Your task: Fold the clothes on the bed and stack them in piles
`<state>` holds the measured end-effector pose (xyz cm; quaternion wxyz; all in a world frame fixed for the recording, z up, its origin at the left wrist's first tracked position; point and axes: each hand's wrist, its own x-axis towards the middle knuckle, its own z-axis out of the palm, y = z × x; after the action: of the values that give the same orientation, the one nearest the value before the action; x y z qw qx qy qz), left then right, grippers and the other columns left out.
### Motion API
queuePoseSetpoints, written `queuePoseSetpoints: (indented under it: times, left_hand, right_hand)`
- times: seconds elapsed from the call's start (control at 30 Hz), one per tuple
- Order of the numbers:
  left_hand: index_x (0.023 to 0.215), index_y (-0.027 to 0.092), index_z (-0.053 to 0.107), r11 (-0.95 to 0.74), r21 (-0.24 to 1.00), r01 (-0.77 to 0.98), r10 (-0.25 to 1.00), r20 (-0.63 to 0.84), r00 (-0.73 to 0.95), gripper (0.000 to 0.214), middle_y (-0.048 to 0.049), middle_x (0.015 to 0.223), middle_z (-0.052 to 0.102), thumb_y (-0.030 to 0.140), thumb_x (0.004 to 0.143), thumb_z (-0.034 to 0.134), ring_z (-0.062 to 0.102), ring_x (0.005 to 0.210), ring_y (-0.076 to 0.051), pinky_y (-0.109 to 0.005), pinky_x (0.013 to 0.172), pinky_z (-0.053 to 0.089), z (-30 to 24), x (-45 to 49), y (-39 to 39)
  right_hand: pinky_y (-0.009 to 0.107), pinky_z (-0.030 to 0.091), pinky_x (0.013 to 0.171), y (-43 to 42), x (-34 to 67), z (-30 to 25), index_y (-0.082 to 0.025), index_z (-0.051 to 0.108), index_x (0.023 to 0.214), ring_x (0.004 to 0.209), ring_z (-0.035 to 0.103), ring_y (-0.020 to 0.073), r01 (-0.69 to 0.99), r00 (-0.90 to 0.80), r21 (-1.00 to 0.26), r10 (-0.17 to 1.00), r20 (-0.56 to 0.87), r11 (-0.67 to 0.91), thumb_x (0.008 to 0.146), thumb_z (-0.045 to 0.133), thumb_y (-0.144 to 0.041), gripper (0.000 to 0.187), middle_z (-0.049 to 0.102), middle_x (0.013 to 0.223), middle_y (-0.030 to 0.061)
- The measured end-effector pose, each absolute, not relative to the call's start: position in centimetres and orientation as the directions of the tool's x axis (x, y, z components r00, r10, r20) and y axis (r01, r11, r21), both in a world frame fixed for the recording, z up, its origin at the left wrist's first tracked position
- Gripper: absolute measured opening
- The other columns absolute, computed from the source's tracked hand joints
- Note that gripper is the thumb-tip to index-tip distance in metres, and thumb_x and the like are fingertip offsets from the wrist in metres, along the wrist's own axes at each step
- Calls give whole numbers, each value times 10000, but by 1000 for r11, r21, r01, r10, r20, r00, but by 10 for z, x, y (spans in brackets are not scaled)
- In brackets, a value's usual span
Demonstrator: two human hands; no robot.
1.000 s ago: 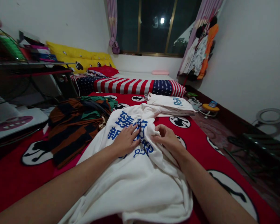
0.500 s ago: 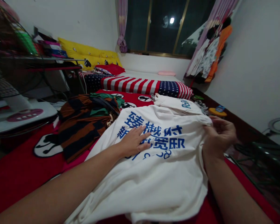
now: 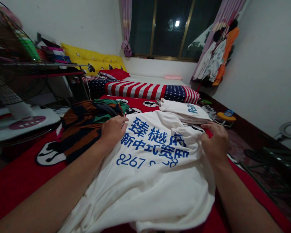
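Observation:
A white T-shirt (image 3: 150,174) with blue printed characters and numbers lies spread in front of me on a red blanket (image 3: 14,181). My left hand (image 3: 113,129) grips the shirt's left edge, fingers curled over the cloth. My right hand (image 3: 214,144) holds the shirt's right edge, fingers closed on the fabric. The print faces up between both hands.
A folded white shirt (image 3: 184,111) lies just beyond. A heap of brown, black and green clothes (image 3: 87,126) sits to the left. Further back are a stars-and-stripes blanket (image 3: 150,90), yellow pillows (image 3: 92,60) and a window. A fan base (image 3: 21,121) stands left; hanging clothes (image 3: 215,58) right.
My left hand slid from the middle of the print to the shirt's left edge. My right hand came back down onto the right edge, and the shirt now lies flatter with the numbers showing.

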<state>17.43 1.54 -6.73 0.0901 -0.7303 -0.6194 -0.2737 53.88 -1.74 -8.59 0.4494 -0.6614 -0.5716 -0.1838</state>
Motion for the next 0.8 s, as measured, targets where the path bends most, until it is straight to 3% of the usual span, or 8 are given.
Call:
queuePoseSetpoints:
  times: [0.07, 0.17, 0.23, 0.37, 0.47, 0.57, 0.67, 0.8]
  left_hand:
    - [1094, 241, 680, -146, 157, 977, 904, 422, 67, 313, -79, 1047, 701, 354, 857, 509, 657, 939, -270, -332, 753, 498, -68, 167, 19]
    - [1135, 242, 660, -85, 111, 990, 955, 292, 50, 404, -111, 1025, 706, 472, 824, 543, 655, 954, -303, -355, 752, 499, -74, 166, 21]
    - [1154, 247, 648, -80, 111, 991, 964, 263, 49, 432, -120, 1014, 708, 489, 804, 567, 656, 951, -314, -367, 756, 501, -78, 170, 22]
    - [1210, 251, 589, -128, 150, 980, 960, 267, 85, 449, -100, 1155, 664, 423, 795, 604, 629, 1036, -298, -370, 837, 493, -84, 174, 23]
    - [1308, 222, 498, -108, 179, 978, 957, 285, 53, 531, -108, 1251, 613, 386, 813, 599, 603, 1094, -288, -364, 889, 479, -85, 175, 25]
    - [1360, 184, 441, -100, 217, 971, 960, 279, 36, 584, -126, 1236, 623, 370, 827, 590, 607, 1086, -289, -361, 882, 483, -85, 175, 27]
    - [1339, 181, 479, -100, 217, 971, 965, 257, 42, 548, -126, 1215, 636, 351, 829, 581, 612, 1076, -295, -367, 877, 485, -86, 175, 27]
    - [1373, 194, 462, -101, 193, 976, 968, 244, 52, 569, -124, 1269, 606, 360, 838, 560, 587, 1128, -307, -391, 911, 474, -89, 176, 26]
  right_hand:
    - [461, 423, 941, -17, 538, -86, -174, 657, 1042, 1114, 537, 306, 913, 326, -408, 642, 694, -22, 733, 544, -219, 332, 608, 1178, 131]
    - [454, 470, 802, -14, 539, -89, -139, 638, 1123, 975, 596, 338, 836, 452, -511, 778, 437, -199, 735, 618, -374, 455, 645, 1071, 168]
    - [400, 477, 728, -17, 531, -87, -158, 669, 1059, 843, 624, 293, 810, 384, -572, 854, 352, -129, 725, 630, -361, 393, 675, 939, 127]
    - [278, 465, 692, -39, 481, -69, -201, 694, 805, 862, 616, 201, 603, -194, -615, 841, 505, 508, 736, 586, -205, 128, 673, 955, 69]
    - [238, 460, 620, -56, 446, -59, -182, 710, 830, 735, 620, 157, 349, -555, -764, 777, 298, 543, 780, 585, -207, 137, 692, 844, 52]
    - [243, 449, 594, -54, 446, -62, -165, 695, 874, 653, 597, 144, 381, -245, -804, 888, 389, 457, 804, 591, -278, 168, 693, 809, 46]
    - [268, 440, 626, -40, 467, -72, -169, 677, 957, 707, 600, 172, 646, 170, -720, 873, 458, 252, 781, 636, -407, 299, 688, 875, 59]
    - [271, 401, 605, -36, 474, -80, -180, 618, 1173, 713, 607, 192, 853, 84, -517, 959, 270, 71, 784, 615, -482, 492, 687, 874, 62]
